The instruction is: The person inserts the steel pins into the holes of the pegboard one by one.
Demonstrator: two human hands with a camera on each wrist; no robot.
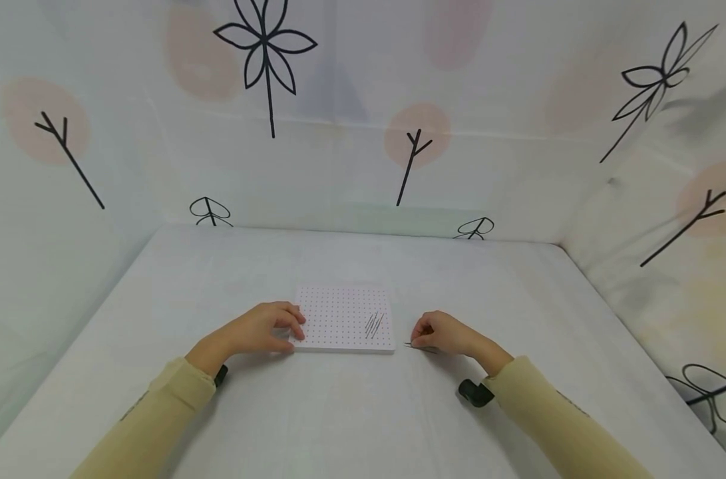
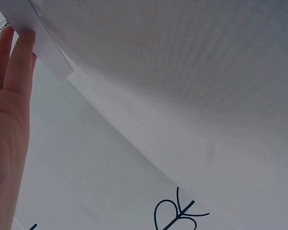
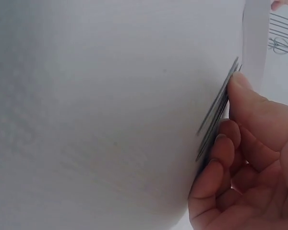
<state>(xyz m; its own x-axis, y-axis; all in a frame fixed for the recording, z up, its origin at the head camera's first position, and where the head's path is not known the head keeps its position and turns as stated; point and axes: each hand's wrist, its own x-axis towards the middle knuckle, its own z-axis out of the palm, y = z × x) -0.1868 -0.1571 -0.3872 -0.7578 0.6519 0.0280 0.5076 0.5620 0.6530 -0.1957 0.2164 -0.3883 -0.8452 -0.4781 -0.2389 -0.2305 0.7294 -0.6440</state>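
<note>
A white pegboard (image 1: 339, 319) with rows of small holes lies flat on the table. Several thin dark pins (image 1: 374, 325) stand slanted at its right side; they also show at the right wrist view's upper right. My left hand (image 1: 249, 329) rests at the board's left edge, thumb by the front corner. In the left wrist view its extended fingers (image 2: 20, 60) touch the board's side. Just right of the board, my right hand (image 1: 443, 332) is low over the table with curled fingers. Its thumb and fingers pinch at a small bunch of thin metal pins (image 3: 216, 112) lying there.
White cloth covers the table (image 1: 339, 419), and a printed cloth wall (image 1: 339, 166) encloses its back and sides. A black wrist device (image 1: 475, 392) sits under the right sleeve, close above the tabletop.
</note>
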